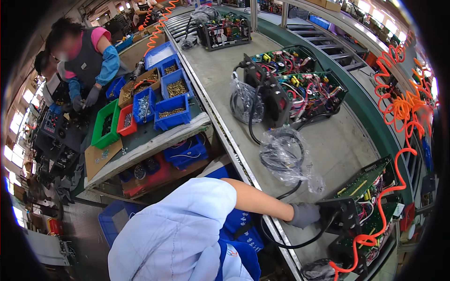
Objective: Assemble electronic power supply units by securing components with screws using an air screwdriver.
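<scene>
My left hand, in a grey glove, reaches across the bench edge to the lower right. Its fingers look curled at the left edge of a black panel, and the fingertips are partly hidden. The panel belongs to an open electrical unit with green circuit boards and wires. A thick black cable loops below the hand. In front of the unit hangs a coiled orange air hose. My right hand is out of view.
Two more open units stand farther back, beside plastic-wrapped cables. Another unit sits at the far end. On the left, blue bins of screws, a green bin and a red bin are near a co-worker.
</scene>
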Demonstrator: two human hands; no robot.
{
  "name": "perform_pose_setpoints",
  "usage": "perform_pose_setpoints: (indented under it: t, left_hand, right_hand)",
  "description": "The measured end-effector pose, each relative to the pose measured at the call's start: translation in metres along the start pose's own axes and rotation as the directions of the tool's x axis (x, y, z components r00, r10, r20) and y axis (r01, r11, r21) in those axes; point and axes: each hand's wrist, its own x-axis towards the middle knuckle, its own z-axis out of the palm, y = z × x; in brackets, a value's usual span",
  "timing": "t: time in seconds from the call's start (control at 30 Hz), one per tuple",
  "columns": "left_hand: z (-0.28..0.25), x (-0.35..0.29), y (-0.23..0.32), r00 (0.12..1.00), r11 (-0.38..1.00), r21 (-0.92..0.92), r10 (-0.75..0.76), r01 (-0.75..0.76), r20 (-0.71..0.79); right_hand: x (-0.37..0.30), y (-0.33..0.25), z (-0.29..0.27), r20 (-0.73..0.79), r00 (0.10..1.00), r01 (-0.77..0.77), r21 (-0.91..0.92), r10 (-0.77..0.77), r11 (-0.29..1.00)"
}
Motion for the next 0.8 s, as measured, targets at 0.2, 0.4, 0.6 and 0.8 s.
perform_pose_setpoints:
  t: [0.2, 0.4, 0.6, 0.8]
  left_hand:
    - [-0.004, -0.006, 0.0, 0.996, 0.993, -0.077, -0.082, 0.085, 0.047]
    - [-0.012, -0.013, -0.009, 0.994, 0.996, -0.053, -0.073, 0.077, 0.076]
    - [-0.006, -0.016, -0.015, 0.987, 0.989, -0.019, -0.143, 0.145, 0.07]
    - [0.0, -0.021, -0.016, 0.985, 0.985, -0.025, -0.173, 0.173, -0.004]
  right_hand:
    - [-0.017, -0.061, 0.044, -0.297, 0.679, -0.686, 0.071, 0.672, 0.724]
    - [-0.025, -0.026, 0.054, -0.352, 0.811, -0.547, -0.171, 0.468, 0.82]
    - [-0.024, -0.025, 0.09, -0.465, 0.809, -0.442, -0.076, 0.36, 0.894]
    - [-0.027, -0.003, 0.074, -0.343, 0.805, -0.518, -0.009, 0.484, 0.855]
